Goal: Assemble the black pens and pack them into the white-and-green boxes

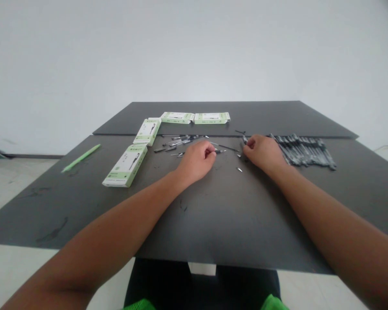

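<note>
My left hand point(197, 159) rests on the dark table point(213, 215) with its fingers curled in a pinch over a thin pen part point(220, 151). My right hand point(261, 153) lies beside it, fingers closed round a small dark pen piece point(245, 139) that sticks out at the fingertips. Loose pen parts point(181, 141) lie scattered just beyond both hands. A small metal tip point(239, 169) sits on the table between the wrists.
A row of several assembled black pens point(305, 150) lies at the right. Several green-and-white boxes point(126, 165) stand at the left and back point(211, 117). A green pen point(80, 158) lies near the left edge. White wall behind.
</note>
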`<move>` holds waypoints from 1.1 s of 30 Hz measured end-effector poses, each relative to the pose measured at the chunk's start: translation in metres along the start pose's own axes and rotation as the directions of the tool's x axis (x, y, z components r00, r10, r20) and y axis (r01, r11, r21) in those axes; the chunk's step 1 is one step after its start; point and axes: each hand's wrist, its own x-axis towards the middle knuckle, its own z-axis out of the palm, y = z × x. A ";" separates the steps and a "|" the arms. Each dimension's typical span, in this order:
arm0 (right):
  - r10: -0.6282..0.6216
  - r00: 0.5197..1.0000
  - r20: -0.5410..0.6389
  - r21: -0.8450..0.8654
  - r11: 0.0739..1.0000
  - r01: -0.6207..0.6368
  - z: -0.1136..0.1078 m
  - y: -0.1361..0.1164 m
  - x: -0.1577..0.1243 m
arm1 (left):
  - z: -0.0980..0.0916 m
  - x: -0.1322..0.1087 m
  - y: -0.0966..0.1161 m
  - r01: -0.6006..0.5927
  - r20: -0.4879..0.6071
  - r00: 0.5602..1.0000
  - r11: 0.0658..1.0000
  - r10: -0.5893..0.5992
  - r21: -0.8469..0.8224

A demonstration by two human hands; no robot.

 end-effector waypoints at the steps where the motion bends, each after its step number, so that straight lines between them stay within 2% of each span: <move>1: 0.001 1.000 0.007 -0.018 1.000 -0.001 0.000 0.000 0.000 | 0.000 0.000 0.001 0.002 0.004 1.000 1.000 -0.002 0.006; 6: 0.014 0.999 0.046 -0.092 0.996 -0.009 0.002 0.000 0.002 | -0.002 0.000 0.004 0.000 0.003 1.000 1.000 0.000 0.013; 17: 0.005 0.998 0.063 -0.094 0.996 0.001 -0.001 -0.003 0.001 | -0.002 -0.001 0.003 -0.011 0.015 1.000 0.999 0.010 0.030; 25: -0.011 1.000 -0.012 -0.062 0.998 0.010 0.000 -0.004 -0.001 | -0.002 0.000 0.001 -0.027 0.019 0.999 0.996 0.026 0.084; 28: -0.179 0.981 -0.079 0.008 0.984 0.180 0.005 0.000 -0.001 | -0.002 0.001 0.000 -0.031 0.011 0.999 0.992 0.030 0.123; 31: -0.420 0.901 -0.106 0.046 0.903 0.426 0.010 0.002 -0.001 | -0.002 0.001 -0.002 -0.032 0.003 0.999 0.989 0.032 0.145; 33: -0.515 0.854 -0.072 0.047 0.854 0.519 0.012 0.001 -0.002 | -0.002 0.001 -0.003 -0.035 -0.003 0.999 0.988 0.036 0.153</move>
